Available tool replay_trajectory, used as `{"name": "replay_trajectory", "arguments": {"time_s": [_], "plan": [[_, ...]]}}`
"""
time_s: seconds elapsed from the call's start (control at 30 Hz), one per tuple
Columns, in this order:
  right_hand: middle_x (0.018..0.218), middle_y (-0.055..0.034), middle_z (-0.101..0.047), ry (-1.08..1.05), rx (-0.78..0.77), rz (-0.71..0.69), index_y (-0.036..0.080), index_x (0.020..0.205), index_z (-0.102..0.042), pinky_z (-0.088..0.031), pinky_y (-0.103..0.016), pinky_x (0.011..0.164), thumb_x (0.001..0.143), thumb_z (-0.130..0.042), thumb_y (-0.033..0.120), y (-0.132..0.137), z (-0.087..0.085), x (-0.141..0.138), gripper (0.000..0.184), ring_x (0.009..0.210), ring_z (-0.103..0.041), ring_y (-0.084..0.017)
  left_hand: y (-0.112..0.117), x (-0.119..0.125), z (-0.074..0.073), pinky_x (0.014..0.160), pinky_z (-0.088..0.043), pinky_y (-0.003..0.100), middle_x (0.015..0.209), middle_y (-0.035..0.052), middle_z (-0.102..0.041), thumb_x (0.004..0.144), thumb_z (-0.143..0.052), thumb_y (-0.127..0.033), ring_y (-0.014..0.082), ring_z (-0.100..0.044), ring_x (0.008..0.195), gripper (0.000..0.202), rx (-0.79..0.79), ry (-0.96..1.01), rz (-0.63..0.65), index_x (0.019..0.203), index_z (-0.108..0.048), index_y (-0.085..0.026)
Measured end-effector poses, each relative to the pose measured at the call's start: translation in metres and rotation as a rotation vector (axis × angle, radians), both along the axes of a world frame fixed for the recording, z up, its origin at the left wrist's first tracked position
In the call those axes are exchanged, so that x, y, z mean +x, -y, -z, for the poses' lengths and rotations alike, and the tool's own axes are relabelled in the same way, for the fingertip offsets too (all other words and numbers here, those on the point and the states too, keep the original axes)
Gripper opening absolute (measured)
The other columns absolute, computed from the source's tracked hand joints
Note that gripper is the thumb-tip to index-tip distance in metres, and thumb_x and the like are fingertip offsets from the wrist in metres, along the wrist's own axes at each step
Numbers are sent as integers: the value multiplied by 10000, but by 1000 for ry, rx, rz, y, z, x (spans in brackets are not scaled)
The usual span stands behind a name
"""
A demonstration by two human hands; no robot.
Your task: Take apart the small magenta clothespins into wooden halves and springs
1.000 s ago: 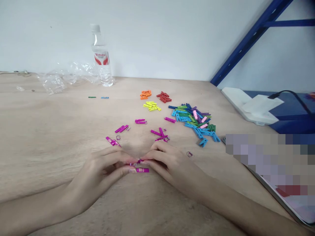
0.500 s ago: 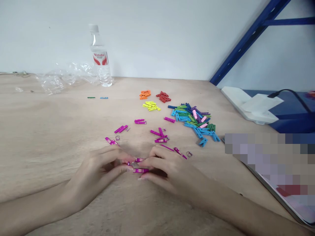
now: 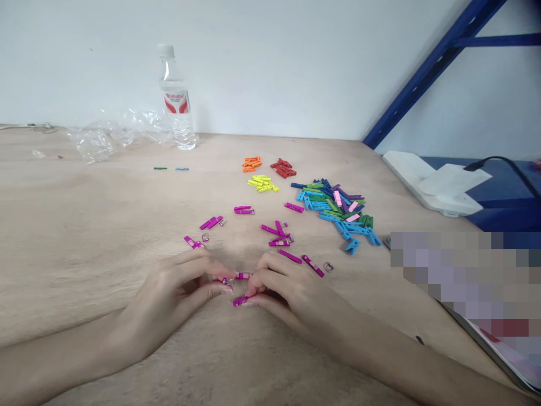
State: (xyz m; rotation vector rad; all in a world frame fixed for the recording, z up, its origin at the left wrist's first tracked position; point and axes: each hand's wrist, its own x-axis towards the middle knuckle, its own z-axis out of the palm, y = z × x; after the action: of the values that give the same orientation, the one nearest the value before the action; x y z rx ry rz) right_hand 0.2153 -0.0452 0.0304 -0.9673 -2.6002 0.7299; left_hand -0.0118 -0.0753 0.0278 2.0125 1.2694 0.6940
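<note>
My left hand [image 3: 177,290] is closed in a pinch on a small metal clothespin spring [image 3: 227,282]. My right hand [image 3: 291,290] pinches one magenta clothespin half [image 3: 239,302] between thumb and fingers, just below the spring. Another magenta clothespin half [image 3: 243,276] lies between the two hands, at the right fingertips; whether they touch it I cannot tell. Beyond the hands are more magenta clothespin halves [image 3: 211,223] and loose springs [image 3: 328,266]. A magenta clothespin [image 3: 294,207] sits further back.
Small heaps of orange clothespins [image 3: 252,163], red clothespins [image 3: 283,167] and yellow clothespins [image 3: 262,183] lie behind. A mixed heap [image 3: 329,200] is right of them. A water bottle [image 3: 177,107] and plastic wrap [image 3: 97,141] stand near the wall; a white power strip [image 3: 431,186] is at right.
My right fingers have closed on the lower magenta half, which is now tilted and slightly nearer me. The left hand keeps its pinch. The whole view has shifted slightly.
</note>
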Motion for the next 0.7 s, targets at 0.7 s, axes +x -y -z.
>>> {"name": "replay_trajectory", "arguments": {"time_s": [0.7], "plan": [[816, -2, -610, -400, 43, 50, 235, 1036, -666, -467, -237, 650, 820, -650, 244, -3, -7, -5, 217, 709, -581, -113, 0, 14, -5, 596, -507, 230, 830, 14, -700, 855, -601, -281, 143, -648, 715, 301, -399, 538, -80, 1114, -467, -207]]}}
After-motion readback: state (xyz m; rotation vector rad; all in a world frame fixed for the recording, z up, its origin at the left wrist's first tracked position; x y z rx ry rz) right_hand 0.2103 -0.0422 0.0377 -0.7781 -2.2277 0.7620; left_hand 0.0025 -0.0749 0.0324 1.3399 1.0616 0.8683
